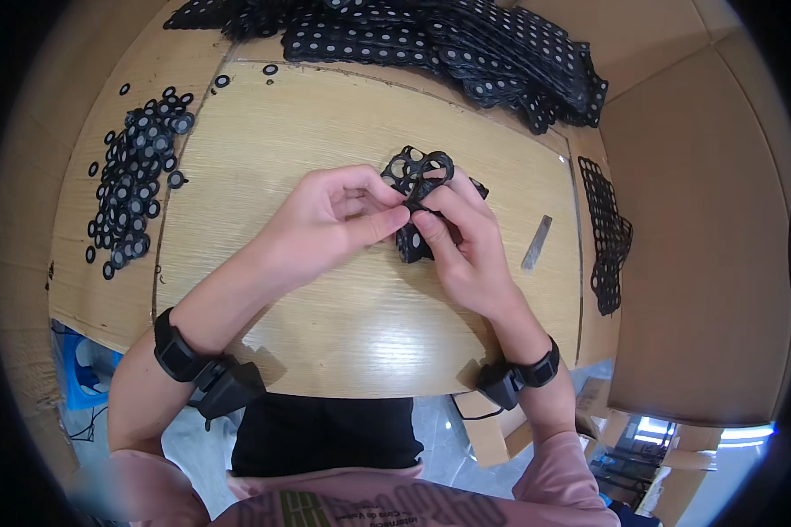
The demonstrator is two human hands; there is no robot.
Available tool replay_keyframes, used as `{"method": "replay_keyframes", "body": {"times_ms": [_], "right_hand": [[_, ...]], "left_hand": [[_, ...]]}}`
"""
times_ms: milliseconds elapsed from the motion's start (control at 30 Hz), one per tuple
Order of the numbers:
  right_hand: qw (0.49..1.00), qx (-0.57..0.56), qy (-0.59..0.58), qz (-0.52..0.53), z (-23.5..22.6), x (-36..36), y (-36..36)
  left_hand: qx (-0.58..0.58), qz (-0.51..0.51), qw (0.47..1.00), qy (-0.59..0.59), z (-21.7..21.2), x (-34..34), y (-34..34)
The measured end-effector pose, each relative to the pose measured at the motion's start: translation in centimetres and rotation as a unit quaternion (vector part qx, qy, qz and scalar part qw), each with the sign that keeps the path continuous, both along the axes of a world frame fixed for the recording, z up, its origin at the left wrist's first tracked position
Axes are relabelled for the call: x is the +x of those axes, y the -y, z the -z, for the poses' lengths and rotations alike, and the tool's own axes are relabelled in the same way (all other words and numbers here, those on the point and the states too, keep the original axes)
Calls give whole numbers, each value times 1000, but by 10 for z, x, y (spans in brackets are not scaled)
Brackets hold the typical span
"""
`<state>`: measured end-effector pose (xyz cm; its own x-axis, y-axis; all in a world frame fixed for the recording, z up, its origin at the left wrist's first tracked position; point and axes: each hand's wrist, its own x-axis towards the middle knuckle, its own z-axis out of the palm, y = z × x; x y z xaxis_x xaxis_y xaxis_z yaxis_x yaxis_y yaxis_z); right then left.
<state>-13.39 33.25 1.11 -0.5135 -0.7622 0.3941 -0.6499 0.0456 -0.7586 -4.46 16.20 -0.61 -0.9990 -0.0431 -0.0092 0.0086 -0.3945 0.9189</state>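
Note:
Over the middle of the table, a small folded black sheet (416,249) with round holes is between my two hands. Some of its holes are open, while others low on it show grey discs. My right hand (468,235) holds the sheet from the right, thumb and fingers closed on it. My left hand (321,220) has thumb and forefinger pinched at the sheet's left edge, touching my right thumb. Whether a small loose piece sits in that pinch is hidden by the fingertips.
A pile of small black rings with grey centres (136,189) lies on the left. Stacked black sheets with grey dots (439,44) lie at the back. On the right are a flat metal strip (536,242) and a black holed sheet (605,237), beside a cardboard wall (694,220).

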Motion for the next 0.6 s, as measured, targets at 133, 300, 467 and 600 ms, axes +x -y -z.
{"method": "replay_keyframes", "body": {"times_ms": [133,300,467,600], "right_hand": [[1000,-4,2,-1,1,0,1],[1000,-22,-9,-14,2,0,2],[999,0,-37,6,0,-1,1],[998,-22,-63,-19,2,-3,-2]], "left_hand": [[16,18,1000,-6,-2,0,0],[18,32,999,7,3,0,5],[26,44,999,11,1,2,3],[27,3,998,54,-9,-1,-1]]}}
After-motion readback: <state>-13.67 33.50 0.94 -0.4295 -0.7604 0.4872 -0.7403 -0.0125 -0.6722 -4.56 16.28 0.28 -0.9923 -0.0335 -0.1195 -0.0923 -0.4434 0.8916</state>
